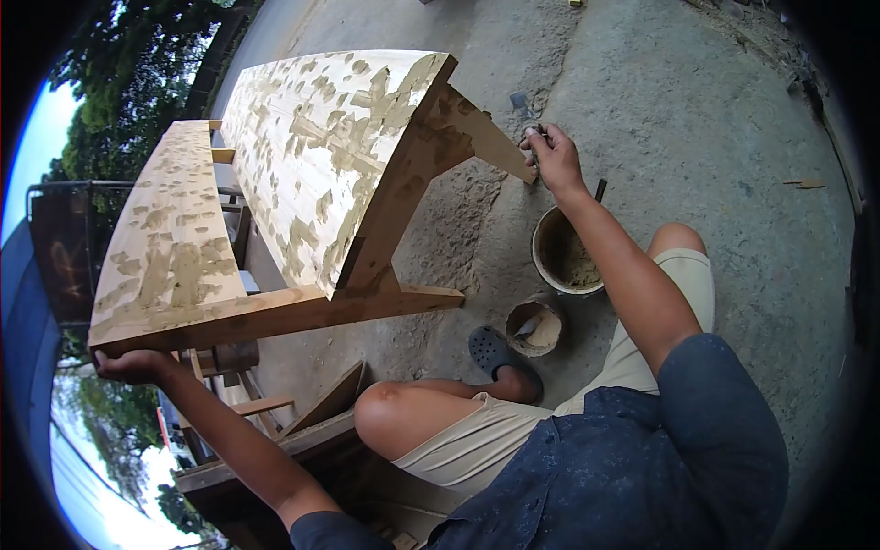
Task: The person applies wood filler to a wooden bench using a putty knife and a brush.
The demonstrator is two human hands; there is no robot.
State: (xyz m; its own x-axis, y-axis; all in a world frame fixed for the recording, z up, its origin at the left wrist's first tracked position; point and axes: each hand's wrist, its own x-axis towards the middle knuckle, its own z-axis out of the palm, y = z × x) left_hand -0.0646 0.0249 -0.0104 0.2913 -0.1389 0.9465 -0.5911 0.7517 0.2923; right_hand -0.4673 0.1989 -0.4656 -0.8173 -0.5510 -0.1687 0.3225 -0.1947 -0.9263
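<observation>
A wooden bench, its two pale panels dotted with brownish filler patches, stands tilted in my view at the left. My left hand is curled against the lower near corner of the smaller panel, its fingertips partly hidden. Beyond the bench's right leg, my right hand is closed around what looks like a putty knife. Its flat blade points up and away from me. Below that hand sits a round bucket with filler-like residue inside, partly covered by my forearm.
A smaller tub with pale powder and a scoop-like tool stands by my clog-shod foot. Wooden boards lie under and beside the bench. Rough concrete stretches right; a wood scrap lies there.
</observation>
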